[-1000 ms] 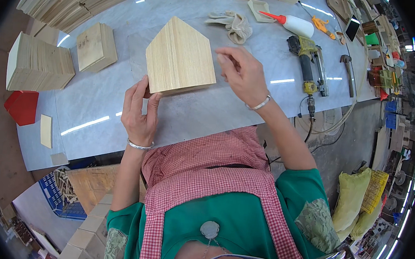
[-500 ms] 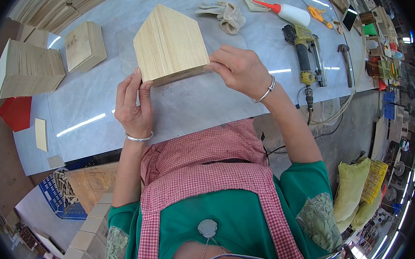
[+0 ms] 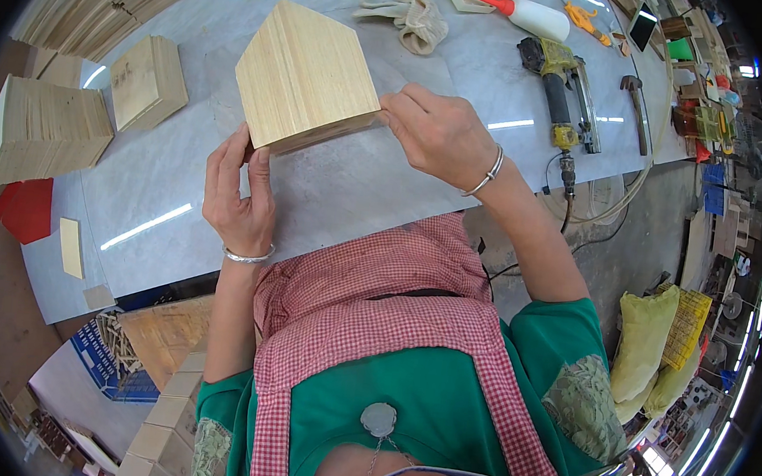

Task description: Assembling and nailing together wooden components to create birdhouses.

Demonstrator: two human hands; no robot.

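Observation:
A pale wooden house-shaped piece sits on the grey table in front of me, its pointed end away from me. At its near left corner, my left hand grips the edge between thumb and fingers. My right hand pinches its near right corner with bent fingers. The underside of the piece is hidden, and its near side shows only as a narrow band. Beyond it lies a pair of light work gloves.
A nail gun with a hose, a hammer and a white glue bottle lie to the right. Stacks of five-sided wooden panels stand at the left, near a red panel. A blue crate holds small wood pieces below the table.
Both hands keep their hold on the wooden piece. It and my left hand have shifted slightly to the left in the picture, much as the whole view has.

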